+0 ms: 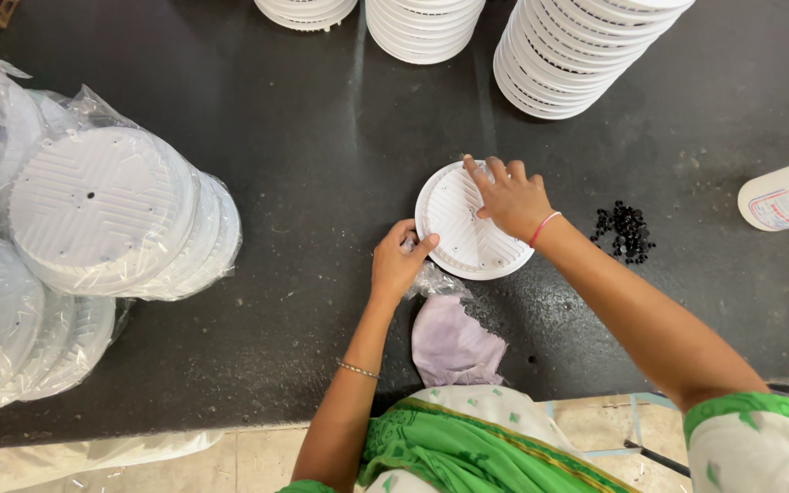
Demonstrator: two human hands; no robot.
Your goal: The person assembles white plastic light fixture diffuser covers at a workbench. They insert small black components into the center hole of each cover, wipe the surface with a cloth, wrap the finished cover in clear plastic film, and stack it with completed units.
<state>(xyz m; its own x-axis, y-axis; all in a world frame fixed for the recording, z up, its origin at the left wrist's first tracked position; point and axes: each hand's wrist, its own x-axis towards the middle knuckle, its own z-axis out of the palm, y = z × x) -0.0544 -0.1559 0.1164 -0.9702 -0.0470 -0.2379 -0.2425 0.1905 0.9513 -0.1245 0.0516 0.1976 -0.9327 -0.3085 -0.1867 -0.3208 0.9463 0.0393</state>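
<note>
White ribbed plastic disc [468, 228] lies flat on the dark table [321, 183], the right hand [511, 199] pressing on it with spread fingers, the left hand [398, 263] pinching its near-left edge beside crinkled plastic wrap [431, 279], so an uneven push could skid it toward the black beads [627, 232] right of the disc.

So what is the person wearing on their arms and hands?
No gloves: both hands are bare. The left hand has a thin beaded bangle on its wrist. The right hand has a thin pink band around its wrist. Near the right shoulder is a short white sleeve with a green edge and small green marks.
</note>
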